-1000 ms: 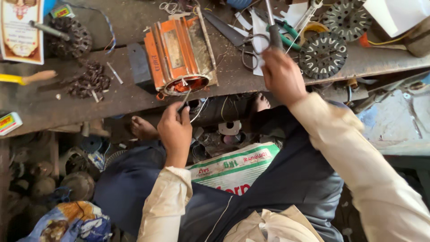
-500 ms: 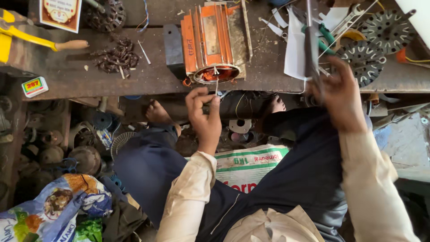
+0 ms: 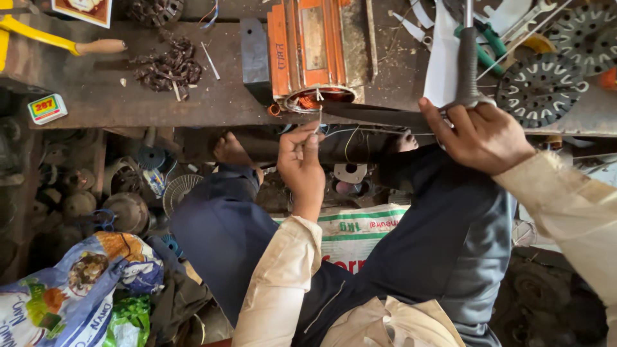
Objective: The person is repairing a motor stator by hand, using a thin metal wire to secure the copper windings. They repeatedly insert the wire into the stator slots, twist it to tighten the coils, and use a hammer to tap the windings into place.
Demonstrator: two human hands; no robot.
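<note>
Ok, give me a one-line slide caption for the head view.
Left hand pinches a thin wire at the orange motor stator; right hand grips a grey tool handle.

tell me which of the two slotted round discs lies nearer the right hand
The dark slotted disc just above the right hand; the paler one sits farther off, in the corner.

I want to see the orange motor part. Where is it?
The orange stator lies top centre on the bench, just above the left hand, beside a dark block.
</note>
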